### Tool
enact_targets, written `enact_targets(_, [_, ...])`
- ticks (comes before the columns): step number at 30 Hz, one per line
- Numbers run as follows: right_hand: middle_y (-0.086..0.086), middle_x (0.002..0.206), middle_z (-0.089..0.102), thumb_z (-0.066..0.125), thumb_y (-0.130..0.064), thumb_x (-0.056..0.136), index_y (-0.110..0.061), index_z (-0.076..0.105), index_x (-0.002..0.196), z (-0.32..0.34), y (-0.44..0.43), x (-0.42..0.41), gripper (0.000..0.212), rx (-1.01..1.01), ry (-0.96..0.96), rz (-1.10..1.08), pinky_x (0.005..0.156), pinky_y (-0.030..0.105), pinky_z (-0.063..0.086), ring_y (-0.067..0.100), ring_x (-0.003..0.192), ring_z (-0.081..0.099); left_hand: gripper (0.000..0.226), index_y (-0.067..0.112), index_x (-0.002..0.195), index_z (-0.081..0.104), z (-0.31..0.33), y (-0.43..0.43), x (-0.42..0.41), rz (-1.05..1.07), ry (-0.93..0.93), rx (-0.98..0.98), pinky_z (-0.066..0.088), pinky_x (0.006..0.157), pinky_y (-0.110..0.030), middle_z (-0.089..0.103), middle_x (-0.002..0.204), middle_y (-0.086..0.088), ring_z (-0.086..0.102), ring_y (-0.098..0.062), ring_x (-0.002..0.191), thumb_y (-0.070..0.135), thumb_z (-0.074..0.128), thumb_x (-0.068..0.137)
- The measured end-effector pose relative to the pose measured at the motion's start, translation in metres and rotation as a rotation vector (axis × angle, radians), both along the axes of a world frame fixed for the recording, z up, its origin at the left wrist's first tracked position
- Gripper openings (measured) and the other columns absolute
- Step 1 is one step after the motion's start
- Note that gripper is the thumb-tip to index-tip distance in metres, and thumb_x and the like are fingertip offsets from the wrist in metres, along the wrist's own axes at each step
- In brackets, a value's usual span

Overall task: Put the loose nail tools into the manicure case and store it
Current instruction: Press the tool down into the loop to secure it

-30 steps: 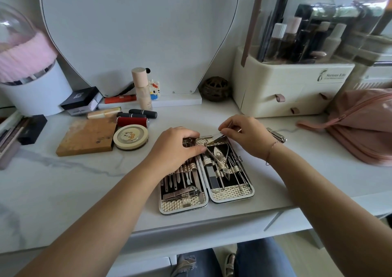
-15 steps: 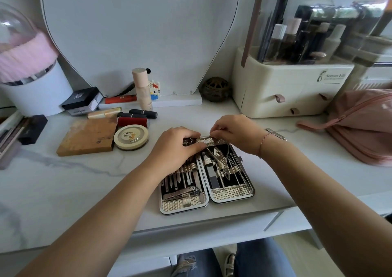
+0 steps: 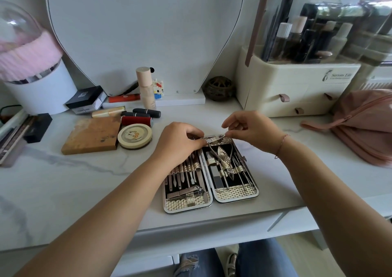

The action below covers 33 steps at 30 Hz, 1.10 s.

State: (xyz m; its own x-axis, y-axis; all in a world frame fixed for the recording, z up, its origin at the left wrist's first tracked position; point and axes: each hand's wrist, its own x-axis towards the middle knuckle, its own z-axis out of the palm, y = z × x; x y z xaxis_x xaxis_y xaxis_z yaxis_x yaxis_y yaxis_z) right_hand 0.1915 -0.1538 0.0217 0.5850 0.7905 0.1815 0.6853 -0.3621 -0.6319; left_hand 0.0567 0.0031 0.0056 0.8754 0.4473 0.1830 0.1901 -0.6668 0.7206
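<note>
Compact (image 3: 134, 135) sits at 10 o'clock from the case (image 3: 186, 210). Left hand (image 3: 180, 144) is curled over the top of the case's left half (can't tell what the fingers grip, if anything). Case lies open flat at the table's (image 3: 63, 181) 6 o'clock edge. Clipper (image 3: 217, 137) lies crosswise at 12 o'clock of the right half. Right hand (image 3: 254, 132) pinches its right end. Pink bag (image 3: 364, 126) is at 2 o'clock.

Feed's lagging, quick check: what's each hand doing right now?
Left hand: grips manicure case top edge.
Right hand: pinches nail clipper.
</note>
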Motion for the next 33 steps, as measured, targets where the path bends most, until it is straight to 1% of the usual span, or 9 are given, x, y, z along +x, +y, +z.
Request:
enact_targets(3, [-0.003,0.077,0.069,0.075,-0.016,0.076,-0.016,0.071,0.088,0.001,-0.006,0.003,0.013,0.052,0.082,-0.039,0.077,0.024,0.053,0.007,0.069,0.062,0.024,0.021,0.097,0.074,0.001,0.000,0.002,0.007,0.006,-0.013,0.036,0.065,-0.002,0.072,0.095,0.008,0.060,0.001,0.081,0.028,0.075,0.074])
enact_targets(6, [-0.003,0.071,0.069,0.074,-0.024,0.076,-0.018,0.072,0.080,0.000,-0.008,0.004,0.007,0.026,0.059,-0.083,0.066,0.015,0.049,-0.001,0.058,0.058,0.023,0.020,0.096,0.074,0.000,0.000,0.002,0.006,0.003,-0.037,0.039,0.067,-0.004,0.072,0.094,0.008,0.062,0.000,0.081,0.026,0.076,0.073])
enact_targets(8, [0.001,0.070,0.070,0.073,-0.024,0.078,-0.020,0.072,0.077,-0.001,-0.007,0.002,0.005,0.045,0.079,-0.095,0.063,0.016,0.049,-0.001,0.055,0.056,0.022,0.021,0.094,0.074,0.000,0.000,0.003,0.012,0.000,-0.051,0.041,0.070,-0.007,0.072,0.092,0.008,0.063,-0.001,0.081,0.026,0.076,0.073])
enact_targets(10, [0.004,0.071,0.070,0.072,-0.023,0.079,-0.019,0.071,0.077,-0.001,-0.005,0.002,0.005,0.066,0.090,-0.103,0.065,0.019,0.050,0.003,0.058,0.058,0.022,0.021,0.093,0.074,-0.001,-0.001,0.004,0.018,-0.006,-0.061,0.042,0.070,-0.008,0.072,0.091,0.008,0.063,0.000,0.080,0.026,0.077,0.073])
enact_targets(18, [-0.012,0.065,0.065,0.073,-0.023,0.078,-0.017,0.073,0.079,0.009,0.011,-0.004,0.006,0.022,-0.059,-0.066,0.058,0.006,0.042,-0.005,0.056,0.056,0.020,0.023,0.094,0.074,-0.003,0.001,0.004,0.003,-0.013,-0.047,0.040,0.070,-0.007,0.071,0.093,0.010,0.059,0.003,0.081,0.028,0.075,0.075])
enact_targets(24, [-0.008,0.073,0.067,0.072,-0.020,0.078,-0.018,0.075,0.082,0.000,0.020,-0.019,0.005,-0.029,-0.036,0.027,0.065,0.012,0.046,0.002,0.064,0.057,0.020,0.020,0.101,0.073,-0.002,0.005,0.000,0.012,-0.056,-0.127,0.038,0.072,-0.007,0.071,0.102,0.007,0.060,-0.002,0.090,0.028,0.059,0.089])
enact_targets(27, [-0.008,0.074,0.067,0.071,-0.017,0.079,-0.015,0.074,0.086,0.001,0.015,-0.018,0.008,-0.006,-0.018,0.021,0.063,0.005,0.043,-0.002,0.065,0.057,0.021,0.021,0.101,0.072,-0.003,0.005,-0.002,-0.003,-0.061,-0.143,0.039,0.072,-0.007,0.071,0.101,0.009,0.060,-0.001,0.090,0.031,0.062,0.087])
enact_targets(30, [-0.007,0.078,0.068,0.071,-0.018,0.080,-0.015,0.073,0.091,0.005,-0.007,-0.006,0.012,0.067,-0.052,-0.104,0.065,0.001,0.043,-0.009,0.065,0.058,0.024,0.023,0.102,0.072,-0.004,0.006,-0.001,-0.047,-0.034,-0.114,0.039,0.075,-0.007,0.070,0.099,0.012,0.060,0.002,0.090,0.032,0.069,0.080])
enact_targets(33, [-0.009,0.068,0.062,0.073,-0.020,0.077,-0.016,0.072,0.090,0.005,-0.045,0.014,0.014,0.105,-0.137,-0.369,0.063,0.009,0.041,0.001,0.062,0.056,0.025,0.022,0.101,0.072,-0.006,0.007,0.000,-0.048,-0.031,-0.092,0.039,0.073,-0.005,0.071,0.097,0.010,0.060,0.004,0.086,0.029,0.072,0.078])
